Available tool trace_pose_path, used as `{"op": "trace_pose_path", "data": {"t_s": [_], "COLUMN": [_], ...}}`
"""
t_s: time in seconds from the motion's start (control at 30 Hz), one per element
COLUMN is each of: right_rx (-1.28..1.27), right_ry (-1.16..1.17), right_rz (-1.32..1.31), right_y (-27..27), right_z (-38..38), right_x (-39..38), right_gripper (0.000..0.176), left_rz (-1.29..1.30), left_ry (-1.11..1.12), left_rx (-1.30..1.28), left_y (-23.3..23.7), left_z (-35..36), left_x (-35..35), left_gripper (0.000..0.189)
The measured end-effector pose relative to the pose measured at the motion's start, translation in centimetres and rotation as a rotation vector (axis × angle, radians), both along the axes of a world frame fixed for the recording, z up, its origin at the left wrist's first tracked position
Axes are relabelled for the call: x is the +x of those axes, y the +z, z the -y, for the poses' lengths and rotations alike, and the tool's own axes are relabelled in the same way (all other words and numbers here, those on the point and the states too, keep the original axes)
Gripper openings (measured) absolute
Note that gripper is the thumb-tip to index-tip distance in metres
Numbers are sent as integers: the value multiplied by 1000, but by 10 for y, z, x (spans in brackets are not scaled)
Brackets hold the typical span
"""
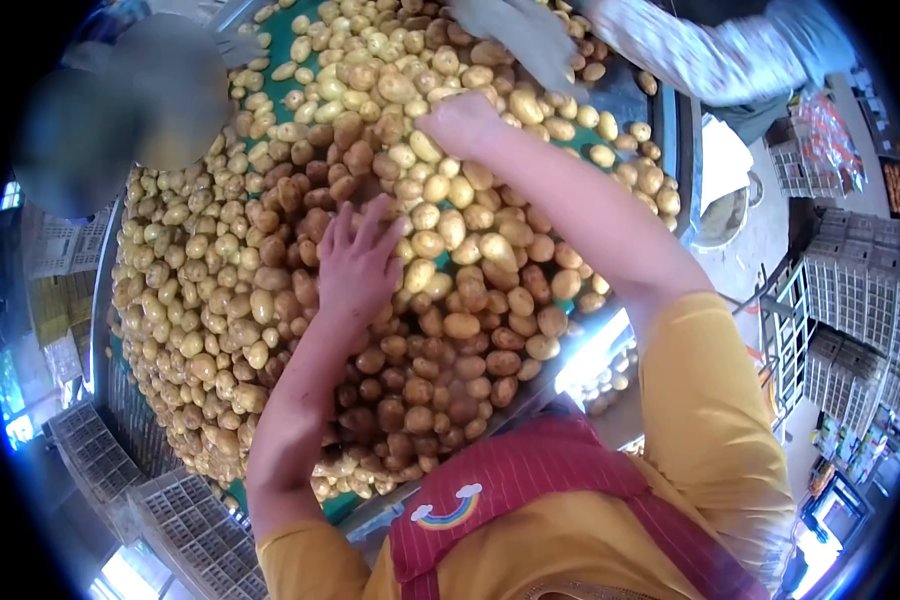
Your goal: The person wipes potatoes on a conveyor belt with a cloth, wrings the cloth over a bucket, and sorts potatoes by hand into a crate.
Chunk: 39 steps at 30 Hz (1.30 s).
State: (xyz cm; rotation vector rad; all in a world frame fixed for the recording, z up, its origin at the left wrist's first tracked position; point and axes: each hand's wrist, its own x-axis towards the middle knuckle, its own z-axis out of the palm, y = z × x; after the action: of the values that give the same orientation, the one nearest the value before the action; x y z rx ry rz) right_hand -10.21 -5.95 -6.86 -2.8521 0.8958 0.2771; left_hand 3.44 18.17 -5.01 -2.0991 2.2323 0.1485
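Many potatoes (427, 245) lie heaped on a green surface (560, 305), some pale yellow and some browner and wet-looking. My left hand (355, 260) rests on the brown potatoes near the middle of the heap, its fingers spread. Farther forward and to the right is my right hand (460, 122), down among the yellow potatoes. Its fingers are curled under and closed, and whatever they hold is hidden by the back of the hand.
A metal rim (688, 150) edges the surface on the right. Across it, a person's patterned sleeve (690, 50) and grey glove (520, 35) reach over the potatoes. A blurred person (120, 100) leans in at upper left. Plastic crates (850, 270) stand stacked at right, more crates (195, 530) at lower left.
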Motion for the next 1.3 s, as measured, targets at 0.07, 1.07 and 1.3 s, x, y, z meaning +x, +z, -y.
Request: {"op": "trace_pose_path", "data": {"t_s": [0.07,1.07,1.3], "right_rx": [43,147,1242], "right_ry": [12,-1274,-771], "right_rz": [-79,277,1338], "right_y": [2,-2,56], "right_z": [4,-443,-337], "right_x": [-4,-503,-222], "right_gripper": [22,41,52], "left_rz": [-34,-1314,-1050], "left_ry": [9,-24,-381], "left_rx": [12,56,-83], "left_y": [11,27,41], "left_z": [-11,-42,-84], "left_x": [0,-118,-166], "left_gripper": [50,51,35]}}
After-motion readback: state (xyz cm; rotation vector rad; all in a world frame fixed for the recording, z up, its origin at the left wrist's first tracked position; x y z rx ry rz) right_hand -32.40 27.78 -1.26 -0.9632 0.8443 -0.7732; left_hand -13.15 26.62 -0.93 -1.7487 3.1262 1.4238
